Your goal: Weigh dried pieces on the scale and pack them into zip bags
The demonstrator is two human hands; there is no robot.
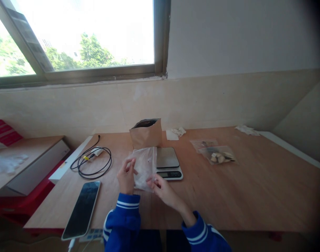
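A clear zip-seal plastic bag (145, 164) lies in front of me, over the left part of a kitchen scale; more clear plastic seems to lie under it. My right hand (162, 189) pinches the bag's lower right edge, near the zip strip. Over the bag's left side is my left hand (126, 177), its fingers bent and the thumb apart from them, with nothing visible between. The scale (168, 158) has a metal plate and a dark display strip. Behind the bag stands an open brown paper pouch (146, 134); its contents are hidden.
Two zip bags rest to the right, the nearer bag (220, 155) holding pale, chunky pieces. On the left are a coiled black cable (93, 164) and a phone (82, 210) plugged in at the table's front edge. Crumpled white scraps (178, 132) lie by the wall.
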